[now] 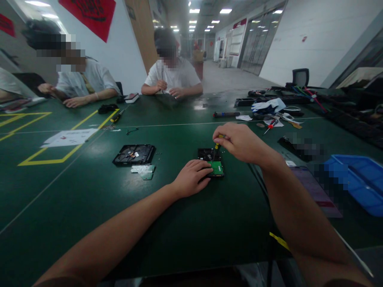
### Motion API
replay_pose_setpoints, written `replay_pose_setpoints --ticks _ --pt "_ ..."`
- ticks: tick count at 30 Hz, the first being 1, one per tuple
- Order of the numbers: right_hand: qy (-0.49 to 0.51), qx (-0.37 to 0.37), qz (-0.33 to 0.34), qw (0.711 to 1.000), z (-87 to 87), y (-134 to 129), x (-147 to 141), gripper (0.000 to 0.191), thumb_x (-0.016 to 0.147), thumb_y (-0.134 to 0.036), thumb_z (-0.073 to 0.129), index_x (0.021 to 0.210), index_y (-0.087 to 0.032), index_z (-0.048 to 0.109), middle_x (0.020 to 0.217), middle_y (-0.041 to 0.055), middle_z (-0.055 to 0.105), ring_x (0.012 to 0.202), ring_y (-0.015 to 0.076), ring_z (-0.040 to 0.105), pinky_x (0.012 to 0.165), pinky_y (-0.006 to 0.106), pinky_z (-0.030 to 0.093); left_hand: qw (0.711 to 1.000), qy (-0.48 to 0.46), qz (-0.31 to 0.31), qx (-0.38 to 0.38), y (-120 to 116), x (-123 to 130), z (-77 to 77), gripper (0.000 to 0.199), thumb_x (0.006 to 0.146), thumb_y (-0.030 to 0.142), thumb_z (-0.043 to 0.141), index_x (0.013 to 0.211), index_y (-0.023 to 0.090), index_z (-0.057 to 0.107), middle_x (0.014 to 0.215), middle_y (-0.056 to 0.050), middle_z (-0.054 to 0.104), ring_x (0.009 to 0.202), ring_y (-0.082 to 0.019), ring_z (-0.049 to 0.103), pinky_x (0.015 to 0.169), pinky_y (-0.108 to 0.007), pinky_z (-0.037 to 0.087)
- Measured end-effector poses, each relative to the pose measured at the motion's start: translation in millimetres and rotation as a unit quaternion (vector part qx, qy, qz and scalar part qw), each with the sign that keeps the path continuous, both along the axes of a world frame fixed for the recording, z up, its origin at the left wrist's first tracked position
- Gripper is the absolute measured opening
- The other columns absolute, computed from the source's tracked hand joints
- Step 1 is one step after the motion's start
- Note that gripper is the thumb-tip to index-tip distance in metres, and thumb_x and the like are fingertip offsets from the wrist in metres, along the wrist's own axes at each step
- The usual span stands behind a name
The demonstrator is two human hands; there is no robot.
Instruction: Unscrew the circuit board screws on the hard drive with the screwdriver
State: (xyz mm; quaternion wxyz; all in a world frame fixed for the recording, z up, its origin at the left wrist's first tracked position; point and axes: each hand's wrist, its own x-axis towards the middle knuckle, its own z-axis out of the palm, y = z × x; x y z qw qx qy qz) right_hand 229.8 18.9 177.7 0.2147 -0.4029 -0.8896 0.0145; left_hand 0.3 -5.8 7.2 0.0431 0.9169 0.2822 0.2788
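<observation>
Screwdriver point(217, 146) points down from raised right hand point(236, 140).

Looks smooth and faintly glossy across the green worktop point(89, 207). Shows dark metal on the smaller hard drive point(204, 154), smooth green laminate on its circuit board point(217, 169). Reads as shiny plastic on the blue bin point(359, 181), rumpled cloth on the white glove point(271, 105), matt paper on the printed sheet point(70, 136).

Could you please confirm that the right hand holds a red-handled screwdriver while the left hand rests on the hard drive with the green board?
Almost: the head view shows the right hand holding a yellow-handled screwdriver, not red; the left hand does rest on that hard drive.
</observation>
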Motion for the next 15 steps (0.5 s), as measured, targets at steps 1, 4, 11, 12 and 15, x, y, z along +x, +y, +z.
replay_pose_setpoints --ticks 1,4,11,12,15 --pt "0.001 -0.001 0.001 1.0 -0.2 -0.3 0.2 0.017 0.1 -0.019 0.06 0.104 -0.018 0.076 0.105 0.0105 0.079 0.098 0.0254 0.07 0.09 0.037 0.047 1.0 0.0 0.0 -0.001 0.1 0.0 -0.1 0.036 0.105 0.034 0.062 0.138 0.023 0.068 0.14 -0.011 0.069 0.136 -0.03 0.062 0.117 -0.054 0.049" --pt "0.012 -0.002 -0.003 1.0 -1.2 -0.7 1.2 0.022 0.099 -0.017 0.059 0.114 -0.016 0.075 0.116 0.0125 0.079 0.103 0.0267 0.071 0.093 0.038 0.048 1.0 0.0 -0.003 -0.001 0.3 -0.2 0.0 0.035 0.105 0.035 0.062 0.138 0.023 0.068 0.14 -0.011 0.069 0.136 -0.03 0.062 0.116 -0.054 0.05" --pt "-0.011 0.001 -0.038 0.999 0.7 -0.6 1.2 0.012 0.099 -0.025 0.066 0.1 -0.018 0.076 0.102 0.0113 0.079 0.097 0.0283 0.07 0.09 0.04 0.048 1.0 -0.002 -0.003 -0.004 -0.5 -0.2 1.4 0.035 0.106 0.035 0.061 0.138 0.024 0.068 0.14 -0.011 0.069 0.136 -0.03 0.062 0.117 -0.054 0.05" --pt "-0.013 0.002 -0.041 0.999 1.1 -1.0 1.0 0.012 0.1 -0.025 0.066 0.099 -0.018 0.076 0.101 0.0111 0.078 0.097 0.0281 0.07 0.09 0.04 0.048 1.0 -0.002 -0.003 -0.004 -0.6 -0.2 1.5 0.035 0.106 0.034 0.061 0.138 0.023 0.068 0.14 -0.011 0.069 0.136 -0.03 0.062 0.117 -0.054 0.05" --pt "-0.022 0.005 -0.054 0.998 1.4 -1.9 0.7 0.015 0.101 -0.029 0.065 0.1 -0.018 0.075 0.102 0.0115 0.078 0.097 0.0279 0.069 0.088 0.04 0.048 1.0 -0.003 -0.004 -0.005 -0.5 -0.5 1.5 0.035 0.106 0.034 0.061 0.139 0.024 0.067 0.14 -0.011 0.069 0.136 -0.03 0.062 0.116 -0.055 0.05"
